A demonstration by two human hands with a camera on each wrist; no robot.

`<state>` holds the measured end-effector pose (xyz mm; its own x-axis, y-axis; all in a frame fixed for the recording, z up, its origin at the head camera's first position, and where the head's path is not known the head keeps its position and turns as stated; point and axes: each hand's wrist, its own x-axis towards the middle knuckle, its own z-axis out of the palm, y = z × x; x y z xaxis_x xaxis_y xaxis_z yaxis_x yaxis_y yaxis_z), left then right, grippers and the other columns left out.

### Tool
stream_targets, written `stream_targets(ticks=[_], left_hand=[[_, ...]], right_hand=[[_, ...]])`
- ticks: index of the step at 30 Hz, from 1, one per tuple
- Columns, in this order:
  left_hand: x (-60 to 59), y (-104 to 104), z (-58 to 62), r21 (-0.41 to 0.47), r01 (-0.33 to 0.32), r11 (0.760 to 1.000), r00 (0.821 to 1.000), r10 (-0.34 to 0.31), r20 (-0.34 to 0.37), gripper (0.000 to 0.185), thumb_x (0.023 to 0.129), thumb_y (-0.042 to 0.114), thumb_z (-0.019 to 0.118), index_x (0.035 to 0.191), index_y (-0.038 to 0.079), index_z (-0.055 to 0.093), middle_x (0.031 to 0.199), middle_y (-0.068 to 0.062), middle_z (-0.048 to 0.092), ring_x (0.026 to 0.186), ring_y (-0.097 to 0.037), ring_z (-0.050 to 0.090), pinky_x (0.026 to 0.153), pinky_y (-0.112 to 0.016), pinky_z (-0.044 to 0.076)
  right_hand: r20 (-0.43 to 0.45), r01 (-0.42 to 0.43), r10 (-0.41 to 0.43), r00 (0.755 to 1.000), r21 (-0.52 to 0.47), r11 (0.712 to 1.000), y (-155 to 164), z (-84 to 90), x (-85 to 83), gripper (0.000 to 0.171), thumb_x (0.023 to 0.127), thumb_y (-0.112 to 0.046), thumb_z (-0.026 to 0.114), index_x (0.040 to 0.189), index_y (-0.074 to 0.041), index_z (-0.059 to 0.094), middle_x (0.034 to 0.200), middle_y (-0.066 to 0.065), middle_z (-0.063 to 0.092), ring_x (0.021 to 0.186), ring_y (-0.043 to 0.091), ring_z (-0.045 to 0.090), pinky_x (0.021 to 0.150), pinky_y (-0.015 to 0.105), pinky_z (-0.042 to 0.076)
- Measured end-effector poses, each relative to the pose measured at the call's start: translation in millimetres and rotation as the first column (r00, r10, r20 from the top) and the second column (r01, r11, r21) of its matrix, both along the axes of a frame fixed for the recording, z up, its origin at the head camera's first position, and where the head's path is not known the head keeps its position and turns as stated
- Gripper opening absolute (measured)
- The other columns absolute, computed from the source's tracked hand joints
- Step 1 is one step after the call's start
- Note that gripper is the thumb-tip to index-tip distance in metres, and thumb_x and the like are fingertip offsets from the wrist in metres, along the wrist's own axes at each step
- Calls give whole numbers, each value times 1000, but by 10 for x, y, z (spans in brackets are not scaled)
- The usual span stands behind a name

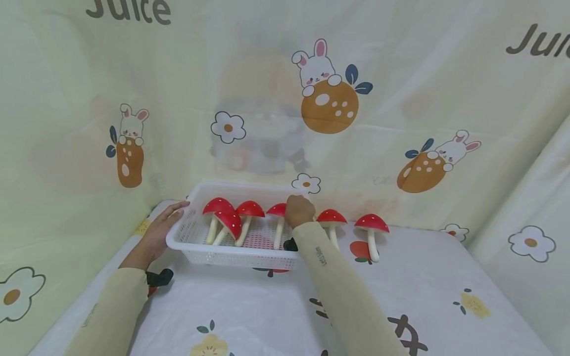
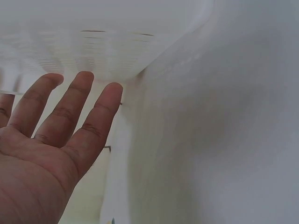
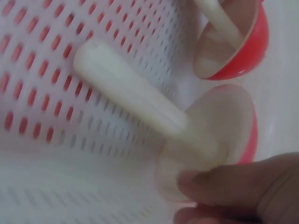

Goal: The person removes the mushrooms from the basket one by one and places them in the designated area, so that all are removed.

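A white perforated plastic basket [image 1: 249, 259] holds several toy mushrooms with red, white-dotted caps and cream stems. At its left end my left hand [image 1: 162, 230] rests by the rim with fingers extended; in the left wrist view these fingers [image 2: 60, 109] spread beneath the basket's edge. Over the basket's right side is my right hand [image 1: 299, 211], pinching the cap of a mushroom [image 1: 279, 232]. The right wrist view shows my thumb [image 3: 224, 186] on the rim of that mushroom's cap [image 3: 224, 112], its stem lying above the slotted floor. Another mushroom [image 3: 254, 51] is beside it.
Two more mushrooms stand right of the basket: one [image 1: 331, 216] close to my right forearm, the other [image 1: 372, 223] farther right. A patterned white cloth [image 1: 249, 306] covers the table. Behind hangs a printed curtain [image 1: 267, 74], close to the basket's back.
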<state>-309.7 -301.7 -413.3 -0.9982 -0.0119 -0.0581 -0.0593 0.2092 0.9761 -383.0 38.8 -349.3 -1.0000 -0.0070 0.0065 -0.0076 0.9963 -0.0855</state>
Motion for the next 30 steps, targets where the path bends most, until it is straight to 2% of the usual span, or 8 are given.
stream_targets(ticks=[10, 15, 19, 22, 25, 30], left_hand=[[9, 13, 15, -2, 4, 1000, 1000, -4, -4, 61, 98, 62, 40, 153, 39, 27, 160, -8, 30, 135, -36, 44, 92, -36, 56], [7, 10, 8, 2, 12, 1000, 1000, -12, -19, 63, 97, 62, 40, 154, 38, 27, 161, -9, 29, 136, -38, 44, 91, -37, 56], [10, 2, 1, 6, 14, 1000, 1000, -14, -28, 63, 97, 62, 41, 153, 37, 28, 161, -10, 28, 134, -38, 44, 89, -35, 57], [12, -5, 3, 11, 15, 1000, 999, -15, -30, 62, 98, 61, 41, 153, 37, 29, 161, -10, 28, 133, -37, 45, 89, -35, 57], [12, -12, 6, 16, 14, 1000, 999, -13, -30, 61, 98, 60, 41, 153, 37, 29, 160, -9, 29, 133, -37, 45, 89, -35, 57], [18, -1, 20, 19, 16, 1000, 1000, -15, -27, 61, 99, 60, 41, 154, 37, 28, 161, -10, 27, 135, -38, 43, 90, -35, 57]], right_hand=[[-92, -37, 30, 995, -83, 996, 65, -43, -50, 17, 88, -17, 72, 101, -7, 66, 88, 8, 71, 71, 21, 63, 62, 33, 58], [-172, -59, 34, 985, -144, 988, 100, -40, -69, 18, 89, -17, 72, 103, -7, 67, 92, 9, 73, 71, 22, 64, 67, 35, 60], [-193, -79, 45, 980, -173, 982, 128, -17, -85, 23, 90, -21, 71, 106, -7, 67, 92, 9, 73, 69, 21, 64, 68, 34, 61], [-204, -95, 47, 978, -230, 969, 151, 16, -90, 19, 91, -24, 69, 96, -6, 70, 80, 7, 71, 65, 20, 62, 60, 29, 58], [-236, -114, 40, 971, -313, 943, 172, 44, -93, 21, 92, -26, 67, 87, -6, 73, 69, 6, 68, 59, 18, 60, 52, 25, 52], [-326, -178, 51, 944, -372, 911, 151, 80, -62, 22, 93, -27, 67, 94, -7, 76, 69, 5, 70, 49, 13, 60, 48, 23, 48]])
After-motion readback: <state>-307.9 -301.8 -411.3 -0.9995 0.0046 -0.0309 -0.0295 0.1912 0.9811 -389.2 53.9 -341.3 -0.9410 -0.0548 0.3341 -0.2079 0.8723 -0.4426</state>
